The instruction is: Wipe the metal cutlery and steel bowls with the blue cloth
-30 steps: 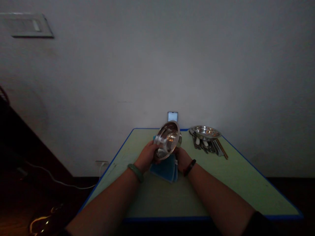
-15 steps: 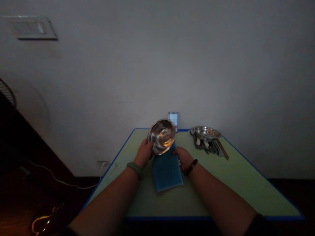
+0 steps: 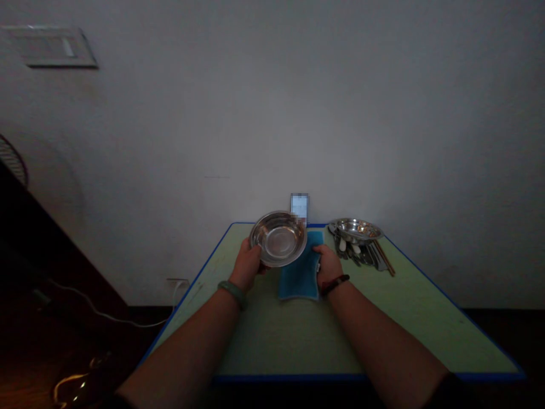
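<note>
My left hand [image 3: 248,265] grips the left rim of a shiny steel bowl [image 3: 279,241], thumb on the inside, holding it above the table with its opening tipped toward me. To the right, my right hand [image 3: 329,266] is closed on the edge of a blue cloth [image 3: 299,279] with a pale border. The cloth hangs partly behind the bowl, whose body hides its upper left part. My right fingers are mostly concealed behind the cloth; the thumb shows on its front.
A second steel bowl [image 3: 358,230] rests at the table's back right, by a pile of cutlery [image 3: 360,255] and wooden chopsticks [image 3: 384,258]. A phone [image 3: 300,208] leans against the wall behind. The pale green table [image 3: 404,329] has a blue edge.
The bowl has turned its opening further upward and dropped slightly. My right hand has moved right with the cloth, drawing it away from the bowl's underside.
</note>
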A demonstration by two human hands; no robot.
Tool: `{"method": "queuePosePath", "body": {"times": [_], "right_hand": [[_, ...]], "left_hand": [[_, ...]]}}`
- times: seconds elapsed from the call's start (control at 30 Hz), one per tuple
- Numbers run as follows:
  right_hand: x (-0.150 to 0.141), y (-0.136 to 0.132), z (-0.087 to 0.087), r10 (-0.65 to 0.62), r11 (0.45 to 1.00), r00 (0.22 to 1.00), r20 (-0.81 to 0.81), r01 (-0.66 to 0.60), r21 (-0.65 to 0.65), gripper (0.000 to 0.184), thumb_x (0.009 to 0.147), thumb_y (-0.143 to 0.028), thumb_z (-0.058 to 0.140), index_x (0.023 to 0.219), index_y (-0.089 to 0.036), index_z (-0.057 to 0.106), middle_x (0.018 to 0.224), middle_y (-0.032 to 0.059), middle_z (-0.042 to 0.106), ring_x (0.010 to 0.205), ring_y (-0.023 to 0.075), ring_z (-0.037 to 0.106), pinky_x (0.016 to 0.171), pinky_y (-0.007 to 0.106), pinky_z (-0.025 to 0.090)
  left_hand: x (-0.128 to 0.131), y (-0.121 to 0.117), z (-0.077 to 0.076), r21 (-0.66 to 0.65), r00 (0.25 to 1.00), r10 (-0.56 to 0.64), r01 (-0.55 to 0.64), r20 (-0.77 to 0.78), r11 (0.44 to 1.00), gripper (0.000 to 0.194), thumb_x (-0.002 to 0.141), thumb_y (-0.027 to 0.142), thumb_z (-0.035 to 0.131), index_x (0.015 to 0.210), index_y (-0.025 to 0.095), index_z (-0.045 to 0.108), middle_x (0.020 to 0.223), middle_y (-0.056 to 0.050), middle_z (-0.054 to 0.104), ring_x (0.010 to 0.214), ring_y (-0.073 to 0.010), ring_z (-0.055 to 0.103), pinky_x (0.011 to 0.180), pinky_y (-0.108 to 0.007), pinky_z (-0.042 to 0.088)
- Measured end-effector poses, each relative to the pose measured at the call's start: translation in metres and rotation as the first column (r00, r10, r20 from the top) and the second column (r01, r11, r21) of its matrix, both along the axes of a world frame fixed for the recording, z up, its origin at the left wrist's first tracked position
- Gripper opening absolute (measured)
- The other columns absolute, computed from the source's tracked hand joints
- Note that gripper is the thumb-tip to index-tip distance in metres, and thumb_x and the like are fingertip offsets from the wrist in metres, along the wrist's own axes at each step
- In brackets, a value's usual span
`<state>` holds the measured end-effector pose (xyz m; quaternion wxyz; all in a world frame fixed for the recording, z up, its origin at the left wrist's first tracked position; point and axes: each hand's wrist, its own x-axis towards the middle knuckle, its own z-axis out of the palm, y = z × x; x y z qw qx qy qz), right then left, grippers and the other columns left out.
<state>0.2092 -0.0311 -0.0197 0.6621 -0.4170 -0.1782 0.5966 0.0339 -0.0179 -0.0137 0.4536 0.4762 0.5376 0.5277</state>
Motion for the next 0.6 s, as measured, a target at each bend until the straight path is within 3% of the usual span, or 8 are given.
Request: {"method": "queuePosePath", "body": {"times": [0.07, 0.2, 0.33, 0.47, 0.6], "right_hand": [[0.001, 0.002, 0.001, -0.045, 0.999, 0.998, -0.048, 0.046, 0.013, 0.012, 0.057, -0.018, 0.055, 0.069, -0.021, 0.055, 0.054, -0.0055, 0.061, 0.053, 0.0143, 0.057, 0.062, 0.029, 0.05], [-0.001, 0.006, -0.004, -0.04, 0.986, 0.998, -0.055, 0.048, 0.16, 0.026, 0.062, -0.024, 0.06, 0.088, -0.025, 0.061, 0.072, -0.0039, 0.07, 0.069, 0.0183, 0.065, 0.069, 0.033, 0.052], [-0.006, 0.006, -0.006, 0.029, 0.963, 1.0, -0.012, -0.024, 0.269, 0.035, 0.066, -0.03, 0.063, 0.1, -0.027, 0.061, 0.091, -0.0014, 0.071, 0.086, 0.0213, 0.066, 0.079, 0.037, 0.051], [-0.011, 0.004, -0.008, 0.125, 0.923, 0.986, 0.112, -0.157, 0.351, 0.035, 0.064, -0.032, 0.065, 0.099, -0.025, 0.063, 0.101, 0.0004, 0.069, 0.1, 0.0222, 0.061, 0.089, 0.038, 0.047], [-0.011, 0.004, -0.013, 0.176, 0.895, 0.948, 0.265, -0.266, 0.358, 0.037, 0.065, -0.035, 0.064, 0.1, -0.025, 0.065, 0.109, 0.0009, 0.067, 0.106, 0.021, 0.058, 0.091, 0.036, 0.044]], "left_hand": [[0.0, 0.0, 0.0, -0.002, 1.0, 0.017, -0.017, 0.006, 1.0, 0.044, 0.073, 0.024, 0.049, 0.117, 0.021, 0.046, 0.06, 0.002, 0.056, 0.04, -0.0114, 0.051, 0.034, -0.019, 0.037], [0.002, -0.002, 0.003, -0.013, 0.999, 0.02, -0.02, 0.044, 1.0, 0.048, 0.074, 0.023, 0.051, 0.121, 0.024, 0.045, 0.077, -0.003, 0.061, 0.052, -0.0145, 0.058, 0.041, -0.024, 0.046], [0.005, -0.005, 0.005, -0.03, 0.998, 0.003, -0.001, 0.061, 1.0, 0.054, 0.074, 0.022, 0.053, 0.126, 0.027, 0.041, 0.087, -0.005, 0.061, 0.058, -0.016, 0.06, 0.043, -0.027, 0.05], [0.006, -0.006, 0.005, -0.011, 0.995, -0.017, 0.019, 0.093, 1.0, 0.058, 0.073, 0.022, 0.055, 0.128, 0.028, 0.039, 0.098, -0.007, 0.06, 0.067, -0.0173, 0.062, 0.046, -0.027, 0.052], [0.006, -0.008, 0.007, 0.001, 0.988, -0.049, 0.049, 0.144, 0.999, 0.063, 0.073, 0.021, 0.056, 0.131, 0.031, 0.033, 0.111, -0.008, 0.057, 0.073, -0.0182, 0.063, 0.051, -0.029, 0.055]]}}
